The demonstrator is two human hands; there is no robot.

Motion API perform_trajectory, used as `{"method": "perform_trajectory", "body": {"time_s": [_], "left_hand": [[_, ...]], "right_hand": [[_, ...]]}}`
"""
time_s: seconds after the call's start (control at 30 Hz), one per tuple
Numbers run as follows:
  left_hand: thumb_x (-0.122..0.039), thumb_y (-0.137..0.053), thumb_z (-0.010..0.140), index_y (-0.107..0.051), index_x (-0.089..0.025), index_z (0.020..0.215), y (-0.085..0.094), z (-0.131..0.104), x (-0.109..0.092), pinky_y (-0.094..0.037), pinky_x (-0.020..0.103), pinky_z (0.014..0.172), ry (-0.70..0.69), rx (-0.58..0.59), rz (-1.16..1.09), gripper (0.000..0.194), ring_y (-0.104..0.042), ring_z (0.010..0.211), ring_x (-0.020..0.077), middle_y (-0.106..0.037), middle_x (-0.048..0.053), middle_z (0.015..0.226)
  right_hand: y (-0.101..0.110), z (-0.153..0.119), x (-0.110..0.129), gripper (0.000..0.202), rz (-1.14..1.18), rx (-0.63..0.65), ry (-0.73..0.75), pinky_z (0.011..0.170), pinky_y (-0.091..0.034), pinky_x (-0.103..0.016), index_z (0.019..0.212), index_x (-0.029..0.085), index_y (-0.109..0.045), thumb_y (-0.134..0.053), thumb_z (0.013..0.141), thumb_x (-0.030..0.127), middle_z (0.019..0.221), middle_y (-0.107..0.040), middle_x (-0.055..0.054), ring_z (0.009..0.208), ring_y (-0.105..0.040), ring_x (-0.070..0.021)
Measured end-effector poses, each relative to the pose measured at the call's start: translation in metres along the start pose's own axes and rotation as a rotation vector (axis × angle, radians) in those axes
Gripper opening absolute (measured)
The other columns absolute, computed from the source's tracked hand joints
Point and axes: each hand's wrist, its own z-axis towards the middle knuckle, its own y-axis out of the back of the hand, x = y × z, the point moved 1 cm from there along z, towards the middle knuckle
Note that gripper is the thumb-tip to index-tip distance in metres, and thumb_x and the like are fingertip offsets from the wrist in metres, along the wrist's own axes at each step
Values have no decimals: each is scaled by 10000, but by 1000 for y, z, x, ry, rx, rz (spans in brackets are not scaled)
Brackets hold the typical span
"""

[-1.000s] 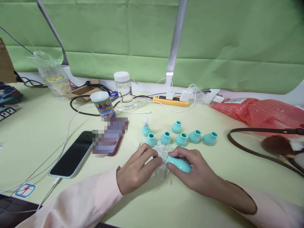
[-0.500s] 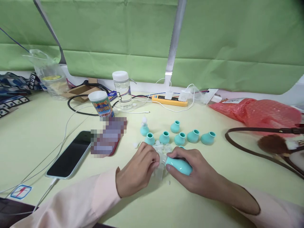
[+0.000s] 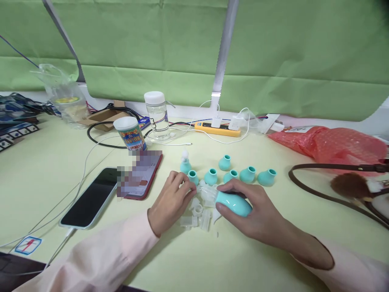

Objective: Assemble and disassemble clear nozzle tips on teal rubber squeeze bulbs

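My right hand (image 3: 253,207) wraps round a glossy teal squeeze bulb (image 3: 233,203), which lies tilted with its narrow end to the left. At that end is a clear plastic tube (image 3: 209,195); the joint between them cannot be made out. My left hand (image 3: 174,198) has its fingers curled together beside the tube's far end, and whatever is at the fingertips is hidden. Below lie loose clear plastic pieces (image 3: 205,220), among them a small ring (image 3: 197,209). Several teal bulbs (image 3: 210,177) stand behind my hands with open necks, and one teal bulb (image 3: 185,166) has a whitish top.
Left lie a black-screened phone (image 3: 91,198) and a red-edged phone (image 3: 146,178). Behind stand a printed cup (image 3: 131,136), a lidded water bottle (image 3: 158,117) and a yellow power strip (image 3: 217,129). A red plastic bag (image 3: 328,144) and brown strap (image 3: 304,190) are on the right.
My left hand has moved left and away from me, off the bulb's narrow end. The right hand and bulb have shifted slightly right, and the loose clear pieces now show.
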Motion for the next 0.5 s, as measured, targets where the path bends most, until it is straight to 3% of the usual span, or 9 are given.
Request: {"method": "perform_trajectory", "body": {"time_s": [0.13,0.3,0.37,0.5], "left_hand": [[-120,-372,831,-532,-135,846,-14,-3,6,-389,316,640,-80,-28,61,162,-372,738,179,-513,76,761],[-121,-325,850,-474,-140,1043,-3,-6,-1,-395,308,683,-32,-133,-280,244,-430,781,163,-534,75,834],[-200,-303,865,-485,-141,991,3,-7,-8,-388,317,693,9,-113,-394,229,-434,788,167,-528,72,825],[-368,-410,810,-508,-131,754,3,-9,-20,-368,332,670,-115,15,-391,262,-404,744,182,-497,67,733]], "right_hand": [[-4,-3,-2,225,-28,-8,8,667,-447,-258,865,181,-505,-600,663,211,818,-633,-10,736,-587,-139],[-7,-4,-3,229,-41,52,6,660,-446,-286,870,183,-502,-601,663,196,809,-620,-9,731,-573,-147],[-8,-7,0,234,-34,101,36,657,-443,-295,900,181,-484,-577,685,179,826,-600,-17,747,-552,-150],[-16,-17,6,218,-102,173,167,677,-435,-324,944,163,-450,-499,734,133,858,-551,-49,802,-499,-173]]}}
